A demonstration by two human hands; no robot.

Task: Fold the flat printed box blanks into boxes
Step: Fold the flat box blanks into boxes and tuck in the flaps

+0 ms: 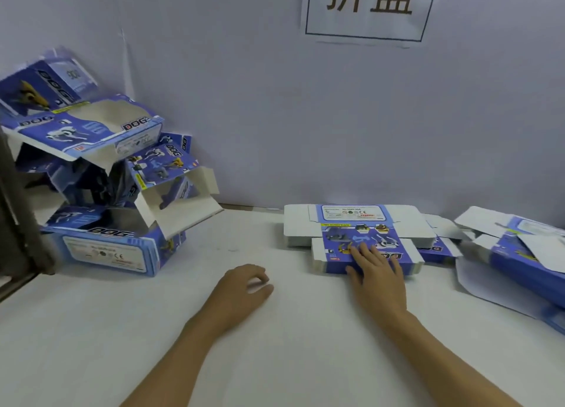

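A stack of flat blue-and-white printed box blanks (354, 229) lies on the white table against the back wall, right of centre. My right hand (374, 272) lies flat on the near part of the top blank, fingers straight and spread, thumb at the blank's front edge. My left hand (244, 287) rests on the bare table to the left of the stack, fingers loosely curled, holding nothing. A heap of folded blue boxes (101, 174) marked DOG is piled in the far left corner.
More loose blanks and partly folded boxes (513, 253) lie at the right edge of the table. A paper sign (370, 6) with two characters hangs on the pale wall. A dark frame (18, 229) stands at the left edge. White table top (153, 330) stretches in front.
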